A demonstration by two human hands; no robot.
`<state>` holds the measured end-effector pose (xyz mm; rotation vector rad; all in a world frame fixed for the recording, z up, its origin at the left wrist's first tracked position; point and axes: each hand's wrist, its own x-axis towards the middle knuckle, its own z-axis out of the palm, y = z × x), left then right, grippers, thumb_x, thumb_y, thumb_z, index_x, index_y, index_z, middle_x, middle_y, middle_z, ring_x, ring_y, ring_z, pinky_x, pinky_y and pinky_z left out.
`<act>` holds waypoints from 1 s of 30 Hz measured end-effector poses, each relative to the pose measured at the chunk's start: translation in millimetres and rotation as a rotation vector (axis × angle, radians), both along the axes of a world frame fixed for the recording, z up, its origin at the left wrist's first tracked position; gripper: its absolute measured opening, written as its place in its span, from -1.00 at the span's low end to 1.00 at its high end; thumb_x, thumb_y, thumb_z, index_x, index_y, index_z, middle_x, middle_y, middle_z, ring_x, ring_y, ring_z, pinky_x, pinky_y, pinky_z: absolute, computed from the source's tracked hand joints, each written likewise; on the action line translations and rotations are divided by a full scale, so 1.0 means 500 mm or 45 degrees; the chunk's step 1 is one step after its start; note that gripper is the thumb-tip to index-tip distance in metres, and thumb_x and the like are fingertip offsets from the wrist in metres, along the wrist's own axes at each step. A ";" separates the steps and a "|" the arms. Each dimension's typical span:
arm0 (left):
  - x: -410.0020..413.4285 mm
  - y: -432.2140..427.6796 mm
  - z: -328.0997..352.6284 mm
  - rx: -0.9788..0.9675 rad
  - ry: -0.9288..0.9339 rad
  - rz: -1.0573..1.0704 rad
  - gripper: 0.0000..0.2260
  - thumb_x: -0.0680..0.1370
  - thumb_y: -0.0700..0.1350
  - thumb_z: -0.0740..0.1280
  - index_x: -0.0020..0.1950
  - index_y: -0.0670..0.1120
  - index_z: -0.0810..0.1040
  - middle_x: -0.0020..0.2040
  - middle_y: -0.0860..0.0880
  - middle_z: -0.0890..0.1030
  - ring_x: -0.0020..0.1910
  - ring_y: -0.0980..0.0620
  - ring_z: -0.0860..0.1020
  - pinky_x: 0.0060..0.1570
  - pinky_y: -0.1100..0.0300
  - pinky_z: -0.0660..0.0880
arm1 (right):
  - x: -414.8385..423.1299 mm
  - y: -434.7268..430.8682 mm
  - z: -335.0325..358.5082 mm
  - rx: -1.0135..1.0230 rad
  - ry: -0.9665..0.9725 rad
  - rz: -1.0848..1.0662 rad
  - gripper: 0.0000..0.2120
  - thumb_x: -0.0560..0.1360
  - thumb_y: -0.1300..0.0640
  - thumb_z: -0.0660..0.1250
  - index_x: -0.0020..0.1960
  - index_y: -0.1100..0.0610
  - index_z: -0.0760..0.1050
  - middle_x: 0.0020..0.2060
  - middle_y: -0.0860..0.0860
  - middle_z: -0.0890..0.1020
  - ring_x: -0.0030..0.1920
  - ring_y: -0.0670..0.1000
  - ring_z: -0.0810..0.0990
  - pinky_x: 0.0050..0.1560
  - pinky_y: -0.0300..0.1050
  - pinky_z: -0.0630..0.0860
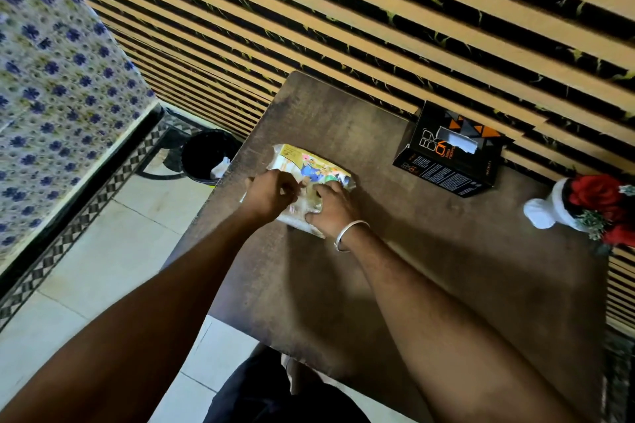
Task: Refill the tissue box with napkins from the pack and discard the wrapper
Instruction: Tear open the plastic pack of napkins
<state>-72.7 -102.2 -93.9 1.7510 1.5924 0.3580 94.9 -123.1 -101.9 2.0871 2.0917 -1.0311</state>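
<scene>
Pack (pixel 309 175) flat on counter (pixel 429 251); our left hand (pixel 271 194) fingers pinch wrapper, right hand (pixel 330 208) fingers pin it for tearing; box (pixel 450 154) waits nearby.

You stand in a home room: slatted wall panel (pixel 343 21), wooden table (pixel 429 268), flower vase (pixel 549 209), tiled floor (pixel 103 268), waste bin (pixel 202 156).

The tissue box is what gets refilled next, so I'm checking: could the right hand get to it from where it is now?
Probably yes: bare table lies between the right hand and the tissue box, though that hand grips the napkin pack.
</scene>
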 end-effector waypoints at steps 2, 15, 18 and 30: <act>-0.022 -0.024 0.015 0.039 -0.018 -0.055 -0.90 0.38 -0.16 0.48 -0.17 0.03 0.68 -0.12 0.04 0.68 -0.09 0.01 0.62 0.04 -0.03 0.53 | 0.009 0.002 0.012 -0.038 0.089 0.019 -0.43 0.36 0.12 0.46 0.36 0.08 0.47 0.34 0.10 0.42 0.38 0.11 0.39 0.40 -0.09 0.35; -0.116 -0.140 0.022 0.231 0.226 -0.302 -0.89 0.41 -0.14 0.48 -0.11 0.01 0.62 -0.11 0.05 0.64 -0.06 -0.03 0.54 0.00 0.03 0.47 | 0.008 -0.068 0.002 -0.179 0.548 0.236 -0.92 0.36 0.31 0.52 -0.15 0.23 0.68 -0.24 0.07 0.71 -0.21 -0.13 0.59 -0.16 -0.36 0.46; -0.116 -0.161 0.015 0.338 0.250 -0.273 -0.90 0.39 -0.10 0.46 -0.13 0.01 0.60 -0.11 0.02 0.61 -0.07 -0.09 0.52 -0.05 0.01 0.45 | 0.001 -0.070 0.005 -0.153 0.651 0.133 -0.88 0.28 0.32 0.58 -0.28 0.23 0.64 -0.36 -0.01 0.67 -0.33 -0.22 0.55 -0.23 -0.38 0.45; -0.099 -0.239 0.024 0.669 0.225 -0.258 -0.72 0.58 -0.10 0.31 0.26 -0.15 0.59 0.18 -0.14 0.58 0.16 -0.12 0.51 0.18 0.06 0.44 | -0.008 -0.060 0.043 -0.097 1.056 -0.254 -0.80 0.52 0.27 0.41 -0.28 0.20 0.53 -0.41 -0.02 0.55 -0.37 -0.05 0.48 -0.43 -0.38 0.38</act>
